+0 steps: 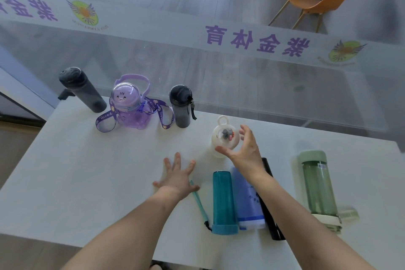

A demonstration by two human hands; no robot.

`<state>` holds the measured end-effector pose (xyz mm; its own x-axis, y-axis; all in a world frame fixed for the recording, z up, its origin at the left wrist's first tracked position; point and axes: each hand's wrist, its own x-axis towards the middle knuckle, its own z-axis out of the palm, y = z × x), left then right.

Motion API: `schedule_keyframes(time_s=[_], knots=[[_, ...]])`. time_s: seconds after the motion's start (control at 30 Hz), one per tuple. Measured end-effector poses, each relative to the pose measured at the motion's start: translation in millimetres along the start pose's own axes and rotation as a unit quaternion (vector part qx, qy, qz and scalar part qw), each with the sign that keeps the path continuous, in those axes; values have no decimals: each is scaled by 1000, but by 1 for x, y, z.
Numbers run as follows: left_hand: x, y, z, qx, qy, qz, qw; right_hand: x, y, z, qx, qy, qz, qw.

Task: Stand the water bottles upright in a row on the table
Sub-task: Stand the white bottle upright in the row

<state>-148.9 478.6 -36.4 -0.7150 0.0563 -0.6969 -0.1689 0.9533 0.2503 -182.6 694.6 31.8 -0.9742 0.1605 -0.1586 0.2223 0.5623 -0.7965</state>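
The right hand (238,151), fingers spread, seems just clear of the white bottle (224,138) standing fourth along the table's (87,171) far edge; next, lift the lying teal bottle (223,199)

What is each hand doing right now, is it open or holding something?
Left hand: open, fingers spread, flat on the table, holding nothing.
Right hand: open, curled around the white bottle, not clearly gripping it.
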Motion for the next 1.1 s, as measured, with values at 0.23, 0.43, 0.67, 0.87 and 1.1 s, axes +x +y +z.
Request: schedule_keyframes(time_s=[0.23, 0.43, 0.67, 0.87, 1.1], knots=[[-2, 2, 0, 1, 2, -7, 1000, 10, 5, 14, 24, 1, -4, 1000], [-1, 3, -1, 0, -1, -8, 1000, 33, 1, 18, 41, 34, -7, 999], [0, 2, 2, 1, 4, -6, 1000, 54, -7, 23, 42, 66, 8, 997], [0, 3, 0, -8, 1, -6, 1000, 63, -14, 31, 34, 87, 14, 996], [1, 2, 1, -9, 0, -8, 1000, 75, -19, 38, 27, 94, 13, 995]])
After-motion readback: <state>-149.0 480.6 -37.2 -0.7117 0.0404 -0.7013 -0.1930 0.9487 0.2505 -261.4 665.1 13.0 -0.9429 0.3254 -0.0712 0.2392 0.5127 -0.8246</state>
